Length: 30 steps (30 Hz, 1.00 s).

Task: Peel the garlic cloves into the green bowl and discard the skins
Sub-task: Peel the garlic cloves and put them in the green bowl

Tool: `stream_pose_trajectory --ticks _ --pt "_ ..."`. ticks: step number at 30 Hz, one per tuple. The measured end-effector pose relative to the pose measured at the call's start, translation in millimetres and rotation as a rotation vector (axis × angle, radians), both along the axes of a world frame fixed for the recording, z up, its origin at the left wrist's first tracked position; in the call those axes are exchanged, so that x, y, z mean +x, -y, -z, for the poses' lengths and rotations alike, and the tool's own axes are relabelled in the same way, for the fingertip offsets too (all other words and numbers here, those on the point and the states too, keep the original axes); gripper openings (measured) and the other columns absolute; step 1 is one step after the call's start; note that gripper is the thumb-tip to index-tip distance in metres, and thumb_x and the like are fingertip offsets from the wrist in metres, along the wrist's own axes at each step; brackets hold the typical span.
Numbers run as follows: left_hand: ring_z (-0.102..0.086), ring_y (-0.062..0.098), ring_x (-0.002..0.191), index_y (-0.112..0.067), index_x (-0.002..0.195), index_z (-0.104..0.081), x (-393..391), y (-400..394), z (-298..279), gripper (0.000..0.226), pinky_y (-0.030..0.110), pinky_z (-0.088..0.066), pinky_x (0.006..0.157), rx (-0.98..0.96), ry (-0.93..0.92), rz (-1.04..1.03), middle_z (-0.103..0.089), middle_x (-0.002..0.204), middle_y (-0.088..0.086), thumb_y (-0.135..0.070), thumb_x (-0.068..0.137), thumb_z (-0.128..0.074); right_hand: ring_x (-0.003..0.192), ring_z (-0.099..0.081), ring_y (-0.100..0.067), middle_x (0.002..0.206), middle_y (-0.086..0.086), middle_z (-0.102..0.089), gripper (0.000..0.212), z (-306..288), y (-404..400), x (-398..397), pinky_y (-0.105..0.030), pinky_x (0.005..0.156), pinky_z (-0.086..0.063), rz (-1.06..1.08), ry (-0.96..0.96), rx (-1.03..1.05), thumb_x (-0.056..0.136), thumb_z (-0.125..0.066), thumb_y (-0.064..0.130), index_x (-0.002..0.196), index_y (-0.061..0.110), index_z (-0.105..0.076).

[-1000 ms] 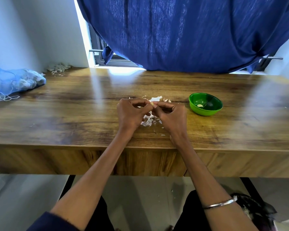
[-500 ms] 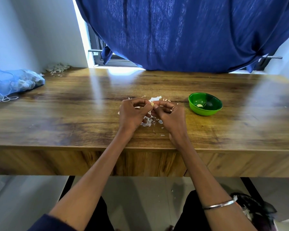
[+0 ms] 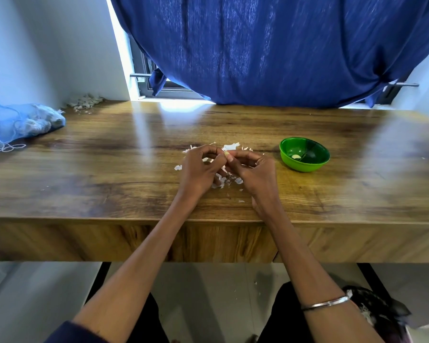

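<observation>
My left hand [image 3: 200,167] and my right hand [image 3: 254,169] meet over the middle of the wooden table [image 3: 109,174], fingertips pinching one small pale garlic clove [image 3: 226,153] between them. Under and around both hands lies a scatter of white garlic skins [image 3: 222,180]. The green bowl [image 3: 304,154] stands on the table just right of my right hand, with one peeled clove [image 3: 296,156] lying in its bottom.
A blue mesh bag of garlic bulbs [image 3: 22,122] lies at the table's far left. A heap of old skins [image 3: 84,102] sits in the back left corner. A blue curtain [image 3: 270,45] hangs behind the table. Skin bits dot the floor below.
Both hands stay together on the clove over the skin pile; the fingers have only shifted slightly while working it.
</observation>
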<state>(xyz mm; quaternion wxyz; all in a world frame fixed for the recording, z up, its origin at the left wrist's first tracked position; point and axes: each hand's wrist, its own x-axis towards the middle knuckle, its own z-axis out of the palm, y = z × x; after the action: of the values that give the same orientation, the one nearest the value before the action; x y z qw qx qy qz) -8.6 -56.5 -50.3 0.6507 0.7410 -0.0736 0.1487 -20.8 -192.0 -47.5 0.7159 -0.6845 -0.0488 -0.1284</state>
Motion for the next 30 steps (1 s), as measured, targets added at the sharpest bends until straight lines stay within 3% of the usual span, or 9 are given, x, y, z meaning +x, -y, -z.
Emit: stream_pose_trajectory --ticks 4,9,12,16,20,25,30 --pt "-0.065 0.022 0.051 -0.009 0.081 -0.07 0.5 1.2 -0.2 0.011 0.032 -0.05 0.044 -0.012 -0.025 0.05 -0.07 0.068 0.0 -0.013 0.092 -0.071 0.081 -0.076 -0.022 0.086 -0.006 -0.079 0.012 -0.8 -1.9 0.5 -0.039 0.076 -0.06 -0.013 -0.046 0.017 0.089 -0.076 0.008 0.096 0.018 -0.076" --pt "-0.067 0.026 0.052 -0.006 0.086 -0.07 0.4 1.3 0.2 0.01 0.03 -0.05 0.044 -0.018 -0.042 0.04 -0.071 0.074 0.004 -0.013 0.094 -0.069 0.075 -0.076 -0.017 0.085 -0.005 -0.079 0.012 -3.1 -1.9 0.1 -0.028 0.069 -0.06 -0.013 -0.051 0.035 0.091 -0.073 0.005 0.094 0.016 -0.076" --pt "-0.072 0.028 0.058 -0.005 0.095 -0.073 -3.0 2.1 -2.8 0.009 0.031 -0.052 0.046 -0.041 -0.041 0.022 -0.075 0.09 0.007 -0.014 0.095 -0.071 0.078 -0.076 -0.018 0.087 -0.004 -0.079 0.013 -3.7 -0.9 0.4 -0.029 0.073 -0.062 0.004 -0.051 0.078 0.089 -0.074 0.004 0.095 0.015 -0.076" --pt "-0.075 0.027 0.064 -0.016 0.101 -0.076 -7.1 2.4 -6.4 0.011 0.035 -0.057 0.05 -0.017 -0.035 0.025 -0.077 0.095 0.001 -0.024 0.097 -0.07 0.088 -0.076 -0.022 0.092 -0.004 -0.079 0.015 -1.8 0.8 2.0 -0.036 0.084 -0.062 0.02 -0.046 0.099 0.088 -0.075 0.002 0.1 0.013 -0.077" --pt "-0.075 0.029 0.062 -0.014 0.093 -0.077 -7.0 -0.3 -5.0 0.018 0.036 -0.058 0.054 -0.038 -0.063 0.008 -0.078 0.089 0.004 -0.026 0.082 -0.084 0.086 -0.076 -0.018 0.093 -0.003 -0.079 0.022 0.3 2.0 1.8 -0.032 0.083 -0.062 0.005 -0.03 0.071 0.086 -0.078 0.002 0.108 0.003 -0.076" --pt "-0.075 0.028 0.064 -0.006 0.096 -0.079 -9.5 -0.4 -7.7 0.016 0.033 -0.057 0.057 -0.062 -0.076 -0.021 -0.078 0.08 0.008 -0.014 0.083 -0.083 0.083 -0.075 -0.014 0.095 -0.003 -0.079 0.023 -0.2 3.2 0.7 -0.022 0.075 -0.059 -0.002 -0.022 0.06 0.087 -0.075 0.001 0.11 0.004 -0.076" --pt "-0.076 0.024 0.064 -0.013 0.094 -0.081 -10.2 -0.3 -8.1 0.01 0.044 -0.063 0.062 0.016 -0.05 -0.066 -0.078 0.078 0.003 -0.016 0.084 -0.082 0.082 -0.076 -0.015 0.093 0.0 -0.079 0.022 -0.8 3.9 1.3 -0.023 0.074 -0.058 0.006 -0.028 0.027 0.087 -0.076 0.002 0.109 0.007 -0.077"
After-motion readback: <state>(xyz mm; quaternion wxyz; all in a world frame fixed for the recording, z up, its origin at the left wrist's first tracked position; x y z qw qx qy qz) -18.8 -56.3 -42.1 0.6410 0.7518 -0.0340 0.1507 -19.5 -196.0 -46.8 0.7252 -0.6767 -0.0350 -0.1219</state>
